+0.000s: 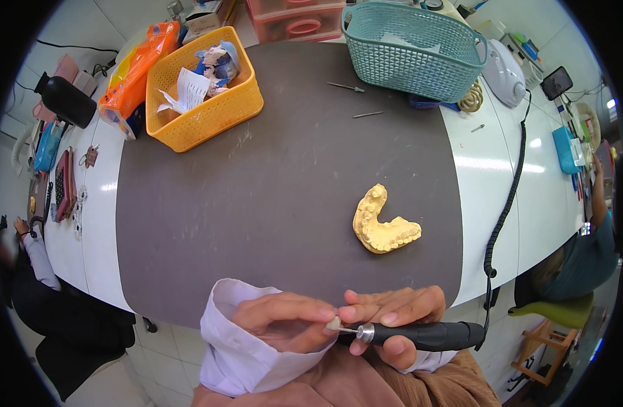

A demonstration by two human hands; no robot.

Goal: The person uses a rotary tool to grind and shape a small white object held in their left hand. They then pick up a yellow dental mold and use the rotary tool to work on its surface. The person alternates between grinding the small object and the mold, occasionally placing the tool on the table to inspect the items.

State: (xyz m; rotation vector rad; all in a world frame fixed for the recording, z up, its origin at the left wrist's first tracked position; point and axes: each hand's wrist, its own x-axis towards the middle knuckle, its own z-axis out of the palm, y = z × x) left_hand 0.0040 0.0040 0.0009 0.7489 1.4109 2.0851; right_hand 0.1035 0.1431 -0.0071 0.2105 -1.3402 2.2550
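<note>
My left hand pinches a small off-white dental crown between thumb and fingertips, just past the near edge of the table. Wrapped round a black dental handpiece, my right hand keeps its fingertips close to the left ones. The handpiece's thin tip points left and meets the crown, though I cannot tell if it touches or sits inside. Beyond the hands, a yellow plaster dental model with a row of teeth lies on the grey mat.
A yellow basket with paper and models stands far left, a teal basket far right. Two burs lie between them. The handpiece's coiled black cord runs along the right to a white control unit. Other people sit at both sides.
</note>
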